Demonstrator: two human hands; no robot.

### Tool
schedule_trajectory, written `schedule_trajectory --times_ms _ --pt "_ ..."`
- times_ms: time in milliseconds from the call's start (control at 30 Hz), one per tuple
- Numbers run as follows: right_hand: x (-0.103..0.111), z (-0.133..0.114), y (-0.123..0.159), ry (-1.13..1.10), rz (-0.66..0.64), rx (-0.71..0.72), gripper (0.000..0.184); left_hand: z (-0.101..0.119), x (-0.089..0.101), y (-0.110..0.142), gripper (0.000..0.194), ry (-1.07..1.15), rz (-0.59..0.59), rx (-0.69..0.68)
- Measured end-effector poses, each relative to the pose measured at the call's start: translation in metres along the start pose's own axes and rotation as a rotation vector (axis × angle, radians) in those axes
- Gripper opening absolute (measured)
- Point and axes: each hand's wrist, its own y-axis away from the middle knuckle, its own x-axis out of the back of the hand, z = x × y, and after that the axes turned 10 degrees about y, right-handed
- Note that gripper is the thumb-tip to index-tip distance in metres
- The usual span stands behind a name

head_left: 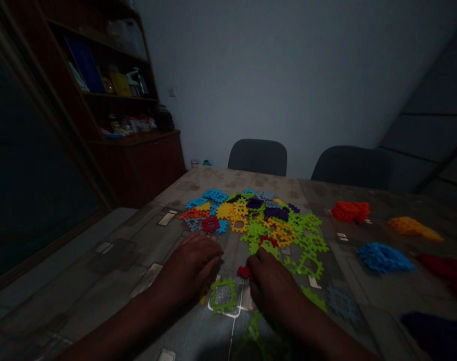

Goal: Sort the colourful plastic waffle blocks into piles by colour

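Bare hands: two (left hand point(198, 260), right hand point(269, 277)). Toothed green plastic square frame point(214, 297) between the hands: one. Mixed-colour heap of toothed plastic pieces point(256, 231): one; overlap obscures piece count. Single-colour plastic piles: five (orange pile point(350, 211), yellow pile point(414, 228), blue pile point(384, 257), red pile point(446, 268), purple pile point(435, 328)). Grey toothed plastic cluster point(343, 303): one. Grey round-backed chairs point(257, 157): two.

- Our right hand point(268, 276) grips a red piece point(244, 272).
- Our left hand point(197, 260) is at nine o'clock from it.
- Twelve o'clock, beyond our hands: a colourful pile point(256, 230).
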Motion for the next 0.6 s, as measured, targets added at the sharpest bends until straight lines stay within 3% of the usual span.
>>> schedule_trajectory --times_ms 267,600 --pt "0.005 0.008 0.003 -0.020 0.021 0.014 0.023 -0.003 -0.020 0.003 0.019 0.056 -0.126 0.050" --pt "-0.003 0.018 -0.001 -0.088 0.086 0.104 0.014 -0.003 -0.023 0.003 0.024 0.040 -0.112 -0.008"
